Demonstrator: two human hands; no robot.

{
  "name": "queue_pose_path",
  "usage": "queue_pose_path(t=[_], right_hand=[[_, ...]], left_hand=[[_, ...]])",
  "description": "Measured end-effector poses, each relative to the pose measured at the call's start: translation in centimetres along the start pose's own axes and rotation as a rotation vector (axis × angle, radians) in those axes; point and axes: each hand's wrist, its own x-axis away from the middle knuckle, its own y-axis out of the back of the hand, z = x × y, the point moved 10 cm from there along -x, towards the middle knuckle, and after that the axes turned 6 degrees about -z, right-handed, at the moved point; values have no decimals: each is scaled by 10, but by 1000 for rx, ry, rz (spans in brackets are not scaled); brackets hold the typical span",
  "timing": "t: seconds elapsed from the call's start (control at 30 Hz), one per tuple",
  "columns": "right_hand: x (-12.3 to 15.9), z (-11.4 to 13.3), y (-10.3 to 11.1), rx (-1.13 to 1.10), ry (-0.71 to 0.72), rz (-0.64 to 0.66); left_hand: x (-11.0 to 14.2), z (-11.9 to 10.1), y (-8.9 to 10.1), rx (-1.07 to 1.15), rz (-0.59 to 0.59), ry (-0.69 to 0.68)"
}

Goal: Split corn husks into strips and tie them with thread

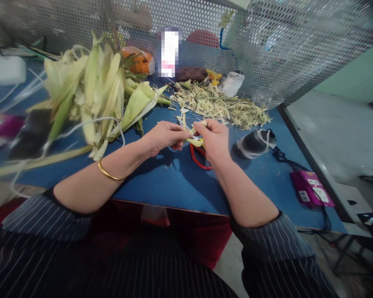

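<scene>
Both my hands meet over the middle of the blue table (161,182). My left hand (164,136) is closed, pinching one end of a pale yellow-green leaf strip (195,136). My right hand (214,138) is closed on the other end of the same strip, fingertips touching it near the left hand. Under my right hand lie red-handled scissors (196,159), partly hidden. A gold bangle (108,173) sits on my left wrist.
A big pile of green-yellow husk leaves (93,91) lies at the left. Shredded leaf scraps (220,105) lie behind my hands. A black-and-white tape roll (254,143), a magenta power strip (312,188), a white cup (232,83) and a perforated metal screen (282,45) surround the work spot.
</scene>
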Motion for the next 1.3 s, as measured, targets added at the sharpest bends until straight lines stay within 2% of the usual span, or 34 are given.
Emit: queue_pose_path(t=[0.1, 0.2, 0.23, 0.33, 0.4, 0.63, 0.73, 0.83, 0.9, 1.0, 1.07, 1.13, 1.2, 1.3], right_hand=[[-7, 0, 2, 7, 6, 38], [-13, 12, 13, 14, 76, 3], [-12, 17, 12, 30, 103, 29], [-3, 22, -9, 98, 121, 244], [4, 19, -20, 114, 104, 327], [5, 14, -11, 91, 152, 115], [6, 13, -8, 88, 155, 74], [2, 17, -3, 40, 149, 50], [-5, 14, 5, -24, 81, 5], [-14, -7, 16, -116, -142, -59], [-13, -19, 9, -184, -272, 11], [-7, -24, -5, -256, -341, 151], [2, -25, -18, -299, -378, 271], [7, -24, -22, -289, -375, 313]], left_hand=[[1, 1, 0, -28, 9, 1], [3, 1, -4, -62, 37, 5], [4, 1, -5, -71, 44, 4], [6, 1, -9, -105, 45, 5], [7, 2, -10, -141, 51, 10], [8, -1, -14, -176, 98, -40], [9, 2, -17, -202, 138, -14], [7, 3, -13, -144, 108, 27], [4, 4, -7, -53, 50, 54], [-1, 10, 0, 88, -17, 117], [-3, 14, 1, 141, -27, 148], [-3, 15, 0, 143, -8, 155], [-1, 14, -3, 113, 26, 139], [2, 12, -7, 66, 66, 116]])
